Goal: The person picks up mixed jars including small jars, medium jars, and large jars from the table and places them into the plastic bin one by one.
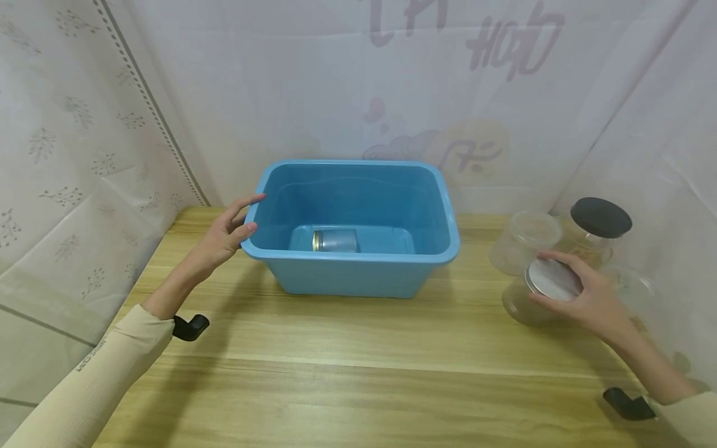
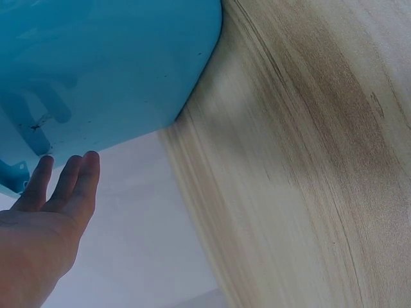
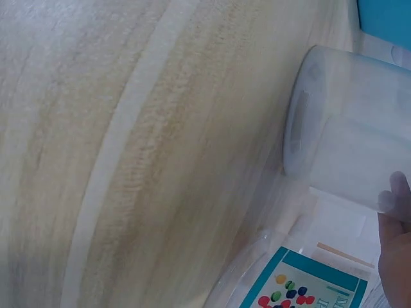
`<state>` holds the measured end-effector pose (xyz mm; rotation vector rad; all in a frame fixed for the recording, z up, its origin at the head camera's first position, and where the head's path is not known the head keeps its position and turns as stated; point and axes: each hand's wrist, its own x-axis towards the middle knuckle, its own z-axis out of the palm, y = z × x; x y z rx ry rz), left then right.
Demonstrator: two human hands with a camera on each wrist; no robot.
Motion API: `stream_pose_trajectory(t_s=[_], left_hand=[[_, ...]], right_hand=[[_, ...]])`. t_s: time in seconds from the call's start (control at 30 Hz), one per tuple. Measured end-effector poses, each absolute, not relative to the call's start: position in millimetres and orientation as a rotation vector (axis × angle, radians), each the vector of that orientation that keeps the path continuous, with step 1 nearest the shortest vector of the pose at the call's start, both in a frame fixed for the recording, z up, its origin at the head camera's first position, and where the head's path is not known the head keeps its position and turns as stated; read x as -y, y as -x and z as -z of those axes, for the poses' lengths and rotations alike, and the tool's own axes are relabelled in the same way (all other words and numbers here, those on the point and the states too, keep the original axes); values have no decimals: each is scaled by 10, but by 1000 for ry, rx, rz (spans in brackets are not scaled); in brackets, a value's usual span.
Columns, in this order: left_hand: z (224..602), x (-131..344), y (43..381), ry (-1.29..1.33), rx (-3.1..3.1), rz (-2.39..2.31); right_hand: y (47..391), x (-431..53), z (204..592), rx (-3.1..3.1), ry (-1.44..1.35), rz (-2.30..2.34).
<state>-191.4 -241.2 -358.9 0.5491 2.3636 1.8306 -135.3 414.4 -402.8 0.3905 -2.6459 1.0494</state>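
A blue plastic tub stands on the wooden table, and inside it a small jar with a gold lid lies on its side. At the tub's left rim is my left hand, its fingers fairly straight and spread; in the left wrist view the fingertips are right at the tub's wall. Over on the right, my right hand grips a clear jar with a silver lid, thumb and fingers on either side of the lid. The right wrist view shows part of that hand beside clear containers.
Behind the right hand stand a clear container with a translucent lid and a jar with a black lid. Another clear container is to its right, near the curtain. A jar with a colourful label shows in the right wrist view.
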Motion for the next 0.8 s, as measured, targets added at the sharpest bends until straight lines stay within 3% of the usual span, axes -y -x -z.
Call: stream_pose_trajectory(t_s=[0.8], left_hand=[[3579, 2421, 1935, -516, -2371, -1814]], right_hand=[[1401, -4177, 4039, 2700, -351, -1014]])
